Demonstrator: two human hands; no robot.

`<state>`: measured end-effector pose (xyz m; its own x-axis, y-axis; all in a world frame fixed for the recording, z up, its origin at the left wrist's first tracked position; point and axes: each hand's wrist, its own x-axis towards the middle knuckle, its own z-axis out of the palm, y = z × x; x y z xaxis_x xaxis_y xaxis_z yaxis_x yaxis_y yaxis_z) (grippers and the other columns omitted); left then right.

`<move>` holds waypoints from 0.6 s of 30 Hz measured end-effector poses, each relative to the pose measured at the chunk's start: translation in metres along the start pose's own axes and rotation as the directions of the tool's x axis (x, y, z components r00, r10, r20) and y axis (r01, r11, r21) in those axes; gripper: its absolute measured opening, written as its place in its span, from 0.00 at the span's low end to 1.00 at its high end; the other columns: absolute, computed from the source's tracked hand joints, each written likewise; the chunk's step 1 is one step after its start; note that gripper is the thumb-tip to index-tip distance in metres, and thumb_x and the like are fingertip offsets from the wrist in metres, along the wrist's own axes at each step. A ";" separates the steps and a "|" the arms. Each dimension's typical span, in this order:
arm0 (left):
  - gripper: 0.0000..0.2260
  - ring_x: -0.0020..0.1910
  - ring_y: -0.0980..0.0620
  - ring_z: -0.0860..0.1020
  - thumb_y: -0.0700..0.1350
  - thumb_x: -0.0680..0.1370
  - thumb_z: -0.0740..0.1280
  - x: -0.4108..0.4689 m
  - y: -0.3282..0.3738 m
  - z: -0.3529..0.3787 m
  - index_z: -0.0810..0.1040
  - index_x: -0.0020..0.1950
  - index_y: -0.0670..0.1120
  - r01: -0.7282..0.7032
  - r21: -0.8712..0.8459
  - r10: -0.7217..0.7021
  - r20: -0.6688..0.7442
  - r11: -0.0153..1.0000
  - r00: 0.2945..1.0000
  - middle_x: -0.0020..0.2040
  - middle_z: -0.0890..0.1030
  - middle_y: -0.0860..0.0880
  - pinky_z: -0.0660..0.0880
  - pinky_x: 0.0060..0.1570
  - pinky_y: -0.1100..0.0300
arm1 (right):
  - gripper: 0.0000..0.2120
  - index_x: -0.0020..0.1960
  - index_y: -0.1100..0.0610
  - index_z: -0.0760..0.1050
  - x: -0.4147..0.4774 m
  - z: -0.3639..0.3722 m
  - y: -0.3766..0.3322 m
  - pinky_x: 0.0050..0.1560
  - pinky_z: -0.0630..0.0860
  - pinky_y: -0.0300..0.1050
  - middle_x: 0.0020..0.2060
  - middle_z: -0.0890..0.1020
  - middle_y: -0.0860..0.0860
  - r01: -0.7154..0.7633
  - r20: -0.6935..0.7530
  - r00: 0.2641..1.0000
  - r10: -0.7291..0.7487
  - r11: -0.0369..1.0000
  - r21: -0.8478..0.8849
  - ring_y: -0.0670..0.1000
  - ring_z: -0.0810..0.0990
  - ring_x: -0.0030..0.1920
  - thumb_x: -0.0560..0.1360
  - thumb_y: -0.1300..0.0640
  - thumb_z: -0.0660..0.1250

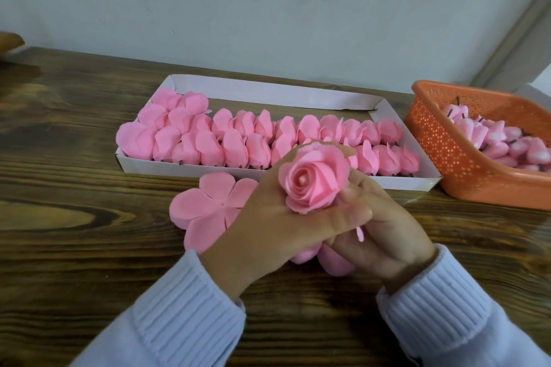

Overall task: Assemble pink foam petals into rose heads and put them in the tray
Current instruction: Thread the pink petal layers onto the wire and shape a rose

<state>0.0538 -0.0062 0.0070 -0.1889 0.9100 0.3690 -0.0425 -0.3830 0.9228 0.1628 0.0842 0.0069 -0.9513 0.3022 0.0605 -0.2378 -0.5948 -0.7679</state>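
- The wooden table (74, 158) carries everything; your work is at its near middle.
- The white tray (268, 89) lies just beyond your hands. Rows of finished pink heads fill it from left to right, and only a strip along its far wall shows bare card.
- The orange basket (447, 152) at far right holds small pink buds.
- Flat petal pieces (205, 205) lie on the table, left of your hands and partly under them.
- Your left hand (268, 226) cups the flower from behind, fingers curled round it. Your right hand (387, 232) closes round its base from the right.
- The rose head (313, 179) is held up off the table between both hands, near the tray's near edge, with its open face towards you. It is likely very light and soft, and quick to crease or tear. Grip it low at the base under the outer petals, never by the rims, and squeeze gently.
- A thin pink stalk (360, 234) pokes out below, between your hands.
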 end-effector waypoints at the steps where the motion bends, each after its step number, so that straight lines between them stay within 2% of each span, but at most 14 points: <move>1: 0.19 0.51 0.53 0.81 0.45 0.67 0.73 0.000 0.001 -0.002 0.77 0.57 0.51 0.004 0.027 -0.004 0.015 1.000 1.000 0.49 0.82 0.50 0.78 0.51 0.60 | 0.28 0.62 0.68 0.70 -0.001 0.000 -0.002 0.46 0.81 0.50 0.51 0.79 0.63 -0.018 0.025 1.000 0.017 1.000 0.018 0.59 0.81 0.49 0.68 0.59 0.76; 3: 0.24 0.56 0.48 0.80 0.48 0.65 0.74 0.000 0.004 -0.005 0.74 0.60 0.51 0.043 0.093 -0.046 0.032 0.995 0.998 0.55 0.81 0.45 0.78 0.56 0.54 | 0.24 0.61 0.66 0.73 -0.002 -0.001 -0.005 0.44 0.81 0.53 0.51 0.79 0.63 -0.068 0.058 0.996 0.069 0.998 -0.010 0.60 0.80 0.48 0.69 0.58 0.75; 4: 0.26 0.58 0.51 0.79 0.49 0.65 0.75 0.000 0.005 -0.005 0.75 0.62 0.52 0.068 0.139 -0.074 0.039 0.988 0.996 0.57 0.81 0.47 0.76 0.59 0.55 | 0.21 0.60 0.63 0.76 -0.003 -0.002 -0.006 0.44 0.78 0.54 0.52 0.79 0.62 -0.092 0.072 0.993 0.097 0.994 -0.066 0.61 0.78 0.48 0.70 0.57 0.74; 6: 0.27 0.60 0.61 0.76 0.48 0.65 0.77 -0.001 0.006 -0.006 0.76 0.63 0.51 0.098 0.208 -0.115 0.067 0.973 0.991 0.60 0.79 0.55 0.72 0.59 0.66 | 0.17 0.58 0.57 0.79 -0.003 -0.004 -0.006 0.46 0.77 0.53 0.53 0.79 0.59 -0.120 0.093 0.986 0.136 0.980 -0.158 0.60 0.77 0.50 0.71 0.55 0.73; 8: 0.23 0.56 0.65 0.78 0.48 0.67 0.74 -0.001 0.008 -0.005 0.77 0.61 0.50 0.122 0.184 -0.140 0.084 0.975 0.987 0.59 0.80 0.61 0.72 0.54 0.70 | 0.20 0.59 0.60 0.78 -0.003 -0.007 -0.005 0.49 0.78 0.53 0.55 0.79 0.60 -0.141 0.061 0.987 0.151 0.979 -0.146 0.59 0.79 0.52 0.69 0.57 0.75; 10: 0.18 0.58 0.63 0.77 0.52 0.68 0.74 0.000 0.007 -0.004 0.80 0.56 0.53 0.106 0.174 -0.116 0.049 0.979 0.992 0.59 0.79 0.61 0.73 0.56 0.68 | 0.30 0.63 0.65 0.74 -0.002 -0.010 -0.005 0.49 0.77 0.52 0.57 0.75 0.65 -0.180 -0.018 0.984 0.179 0.978 -0.109 0.61 0.77 0.51 0.65 0.56 0.78; 11: 0.16 0.60 0.62 0.76 0.53 0.68 0.73 0.000 0.006 -0.004 0.81 0.55 0.52 0.092 0.173 -0.096 0.014 0.981 0.995 0.60 0.79 0.59 0.72 0.58 0.66 | 0.32 0.63 0.65 0.74 -0.001 -0.010 -0.005 0.48 0.76 0.49 0.56 0.75 0.65 -0.193 -0.049 0.981 0.189 0.976 -0.100 0.60 0.76 0.49 0.64 0.54 0.79; 13: 0.16 0.60 0.60 0.77 0.52 0.69 0.73 0.000 0.005 -0.004 0.82 0.55 0.50 0.069 0.152 -0.061 -0.053 0.986 0.997 0.58 0.81 0.56 0.73 0.59 0.64 | 0.22 0.56 0.61 0.80 -0.001 -0.009 -0.008 0.42 0.77 0.42 0.48 0.80 0.60 -0.195 -0.080 0.979 0.187 0.975 -0.109 0.53 0.80 0.44 0.66 0.53 0.78; 15: 0.14 0.54 0.60 0.80 0.50 0.71 0.73 0.000 0.005 -0.004 0.81 0.55 0.51 0.053 0.109 -0.041 -0.104 0.993 0.994 0.53 0.84 0.54 0.76 0.51 0.67 | 0.11 0.49 0.58 0.83 -0.002 -0.006 -0.012 0.35 0.78 0.36 0.39 0.83 0.55 -0.198 -0.150 0.973 0.175 0.967 -0.158 0.48 0.83 0.37 0.71 0.53 0.72; 16: 0.13 0.51 0.59 0.81 0.49 0.71 0.72 0.000 0.004 -0.004 0.81 0.55 0.52 0.045 0.095 -0.033 -0.129 0.994 0.991 0.51 0.84 0.53 0.76 0.47 0.69 | 0.09 0.46 0.58 0.83 -0.002 -0.006 -0.014 0.33 0.77 0.35 0.35 0.83 0.54 -0.192 -0.195 0.968 0.156 0.964 -0.184 0.47 0.83 0.34 0.71 0.53 0.69; 18: 0.14 0.52 0.59 0.81 0.50 0.71 0.70 0.000 0.003 -0.004 0.80 0.57 0.51 0.032 0.082 -0.017 -0.174 0.996 0.985 0.51 0.84 0.55 0.76 0.47 0.70 | 0.07 0.44 0.60 0.82 -0.002 -0.005 -0.015 0.29 0.76 0.34 0.32 0.82 0.53 -0.135 -0.268 0.961 0.069 0.962 -0.236 0.45 0.80 0.30 0.71 0.58 0.67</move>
<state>0.0498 -0.0080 0.0098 -0.3559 0.8749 0.3285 0.0324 -0.3398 0.9399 0.1693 0.0961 0.0156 -0.8780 0.4491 -0.1656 -0.0546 -0.4377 -0.8975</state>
